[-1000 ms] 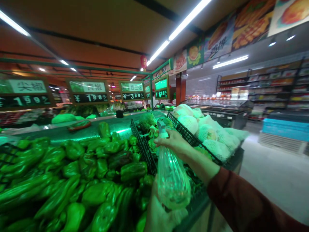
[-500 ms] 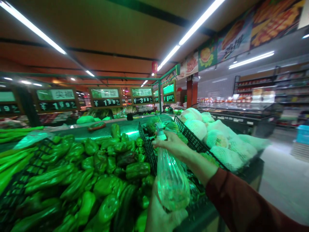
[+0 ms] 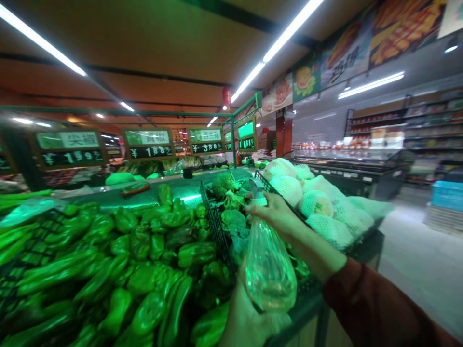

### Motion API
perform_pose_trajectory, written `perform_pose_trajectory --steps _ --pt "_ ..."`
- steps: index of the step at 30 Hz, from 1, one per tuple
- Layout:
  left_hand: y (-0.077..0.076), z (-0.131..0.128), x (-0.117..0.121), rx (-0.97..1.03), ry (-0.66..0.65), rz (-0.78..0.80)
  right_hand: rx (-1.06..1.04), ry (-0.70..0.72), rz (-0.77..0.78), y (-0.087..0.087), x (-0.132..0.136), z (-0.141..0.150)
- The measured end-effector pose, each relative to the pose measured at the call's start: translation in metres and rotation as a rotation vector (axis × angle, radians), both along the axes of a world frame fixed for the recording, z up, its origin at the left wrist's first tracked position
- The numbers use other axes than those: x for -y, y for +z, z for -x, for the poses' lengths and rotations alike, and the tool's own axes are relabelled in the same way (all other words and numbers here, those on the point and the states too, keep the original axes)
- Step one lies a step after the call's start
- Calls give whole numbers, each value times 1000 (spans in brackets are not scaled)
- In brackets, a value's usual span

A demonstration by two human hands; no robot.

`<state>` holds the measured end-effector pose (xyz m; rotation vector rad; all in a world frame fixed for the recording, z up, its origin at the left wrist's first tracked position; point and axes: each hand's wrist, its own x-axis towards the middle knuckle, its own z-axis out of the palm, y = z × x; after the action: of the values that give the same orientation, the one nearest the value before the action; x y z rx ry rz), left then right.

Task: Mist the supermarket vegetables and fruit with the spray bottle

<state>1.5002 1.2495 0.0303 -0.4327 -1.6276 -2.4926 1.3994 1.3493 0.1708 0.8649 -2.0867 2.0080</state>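
While the right hand (image 3: pixel 273 212) grips the neck of one clear ribbed spray bottle (image 3: pixel 270 270), lower centre of frame, the left hand (image 3: pixel 255 319) cups its base, part-curled. Green peppers (image 3: pixel 146 311): heaped, lower left. Leafy greens (image 3: pixel 231 219): black crate (image 3: pixel 216 226), centre. Net-wrapped produce (image 3: pixel 287 189): centre right.

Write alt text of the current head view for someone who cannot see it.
A clear ribbed spray bottle is held by the right hand at its neck and the left hand under its base. Green peppers lie heaped on the left and net-wrapped produce on the right, with price signs behind.
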Motion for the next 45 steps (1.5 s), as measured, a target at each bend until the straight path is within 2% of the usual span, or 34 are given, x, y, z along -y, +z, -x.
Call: perform_pose_trajectory --steps 5,8,13,15,20,27,33,36,41,45 --pt "-7 12 -16 -16 -63 -163 4 -59 2 1 -17 1" --pt "-4 15 -22 -30 -124 -197 -3 -101 4 2 -26 0" --pt "5 11 -25 64 -137 22 10 -165 1 0 -38 -4" --pt "5 11 -27 73 -175 48 25 -167 -2 -2 -43 -4" --pt "-11 19 -33 16 -257 2 40 -198 10 -9 -50 -4" --pt "-27 20 -30 -22 -234 77 66 -218 15 -20 -53 -6" --pt "-36 29 -37 64 -226 133 89 -184 20 -26 -53 -3" --pt "-35 17 -35 93 -196 160 110 -139 7 -33 -47 -2" --pt "-23 -13 -19 71 -161 176 137 -101 -29 -44 -34 -8" --pt "-14 -22 -11 94 -166 175 129 -56 -40 -48 -23 -11"
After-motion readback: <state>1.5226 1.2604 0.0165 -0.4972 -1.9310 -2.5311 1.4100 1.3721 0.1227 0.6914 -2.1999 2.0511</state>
